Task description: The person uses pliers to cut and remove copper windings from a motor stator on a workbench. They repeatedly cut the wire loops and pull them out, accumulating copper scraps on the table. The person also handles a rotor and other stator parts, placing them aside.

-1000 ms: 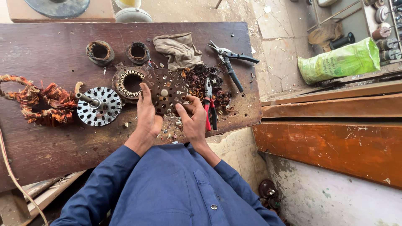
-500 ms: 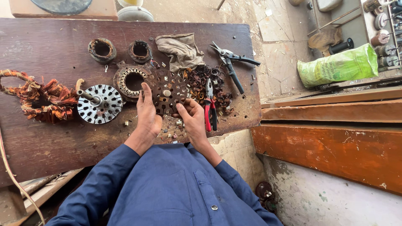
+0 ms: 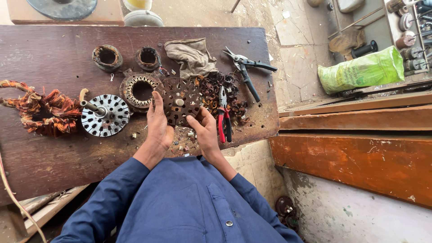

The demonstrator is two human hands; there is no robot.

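Both hands hold a round, rusty brown motor plate (image 3: 181, 102) with holes, lifted a little above the dark wooden board (image 3: 58, 153). My left hand (image 3: 158, 127) grips its left edge, fingers pointing up. My right hand (image 3: 206, 131) grips its lower right edge. Behind the plate lies a ring-shaped stator core (image 3: 141, 89) with slots. Red-handled pliers (image 3: 223, 119) lie just right of my right hand, on a pile of dark wire coils (image 3: 225, 92).
A silver rotor disc with a shaft (image 3: 104, 114) and a tangle of copper wire (image 3: 38, 108) lie at the left. Two rusty rings (image 3: 107, 57), a rag (image 3: 192, 55) and black-handled cutters (image 3: 246, 72) sit farther back. A green bag (image 3: 362, 71) lies at the right.
The two hands have closed in on the round plate and raised it slightly off the board; the other things have stayed where they were.
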